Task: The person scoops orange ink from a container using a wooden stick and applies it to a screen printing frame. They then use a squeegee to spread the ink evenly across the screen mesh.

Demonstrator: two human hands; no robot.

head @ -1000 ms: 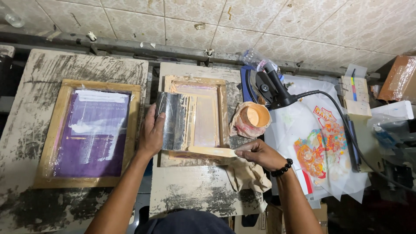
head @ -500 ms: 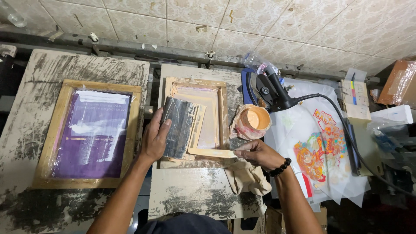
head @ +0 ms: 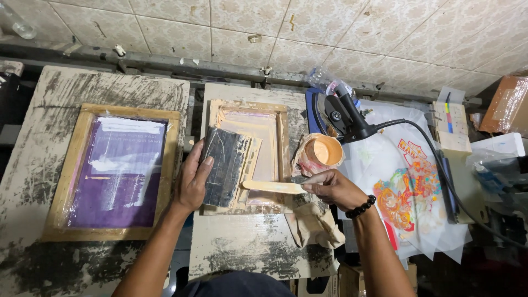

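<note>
My left hand [head: 193, 180] grips a dark, ink-stained squeegee block [head: 224, 166], holding it tilted over the left side of a small wooden screen frame [head: 282, 147]. My right hand [head: 329, 188] holds a flat wooden spatula [head: 272, 186] coated in pale orange ink; its blade reaches left to the squeegee's edge. A cup of orange ink [head: 323, 152] wrapped in plastic stands just right of the frame, above my right hand.
A larger wooden frame with a purple screen [head: 118, 170] lies on the left board. A black heat gun [head: 344, 113] with cable rests at the right beside printed transfer sheets [head: 404, 195]. A stained rag [head: 313, 225] lies below my right hand. Boxes stand far right.
My left hand has turned the squeegee block so its dark face shows more. The spatula in my right hand has stayed against its edge, shifting slightly.
</note>
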